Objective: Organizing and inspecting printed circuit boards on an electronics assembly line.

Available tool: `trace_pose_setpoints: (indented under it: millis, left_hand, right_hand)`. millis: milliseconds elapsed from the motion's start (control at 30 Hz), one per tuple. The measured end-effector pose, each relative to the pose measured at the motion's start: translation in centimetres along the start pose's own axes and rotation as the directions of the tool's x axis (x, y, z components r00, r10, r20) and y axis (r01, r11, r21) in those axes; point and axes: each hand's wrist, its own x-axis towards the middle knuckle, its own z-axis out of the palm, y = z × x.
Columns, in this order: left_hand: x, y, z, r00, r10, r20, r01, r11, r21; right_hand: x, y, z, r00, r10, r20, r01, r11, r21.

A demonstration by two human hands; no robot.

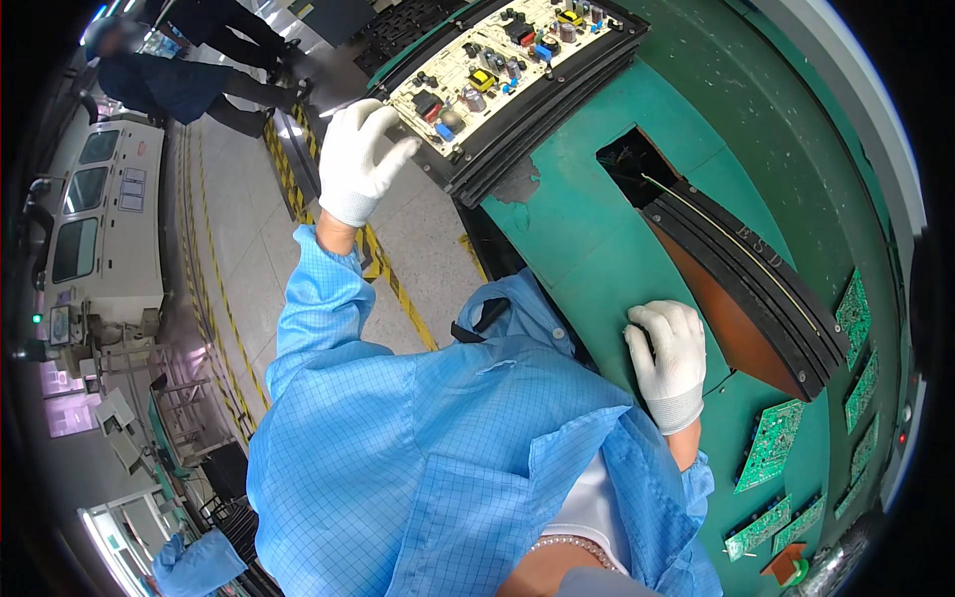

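My left hand (363, 164), in a white glove, is raised at the near left corner of a black tray stack (557, 104). Its fingers are spread, and I see nothing in them. On top of the stack lies a pale circuit board (497, 75) with yellow, red and blue components. My right hand (668, 360), gloved in white too, rests low over the green work surface (597, 269) with its fingers curled. A dark patch shows between its thumb and fingers; what it is, if anything, cannot be made out.
A black-edged brown rack (741, 289) stands right of my right hand, beside a square opening (635, 164) in the surface. Several green circuit boards (769, 445) lie at the right. Two people (179, 85) stand at the far left near a white machine (109, 214).
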Motion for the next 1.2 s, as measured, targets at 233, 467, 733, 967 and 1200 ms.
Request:
trace_pose_setpoints:
  millis: [233,467,733,967,1200]
  left_hand:
    - [1.6,-2.5,-0.1,0.976,-0.166,-0.143,0.145,0.978,-0.151]
    - [3.9,-7.1,0.9,0.818,-0.457,0.349,0.55,0.8,-0.241]
    - [7.6,-8.9,-0.8,0.725,-0.253,0.64,0.474,0.858,-0.197]
    - [15.9,-8.6,4.4,0.822,-0.075,0.565,0.165,0.98,-0.109]
    - [18.8,-6.6,9.7,0.835,-0.015,0.55,-0.013,0.999,0.046]
  right_hand:
    - [0.1,0.0,0.0,1.0,0.0,-0.016,0.0,1.0,-0.004]
    - [-0.1,-0.1,-0.1,1.0,-0.005,-0.009,0.005,1.0,-0.023]
    - [-0.1,0.0,-0.3,1.0,-0.003,-0.017,0.003,1.0,-0.011]
    - [-0.3,0.3,-0.2,0.999,-0.046,-0.029,0.045,0.998,-0.038]
    - [-0.5,0.5,-0.4,1.0,-0.015,0.007,0.015,1.0,-0.016]
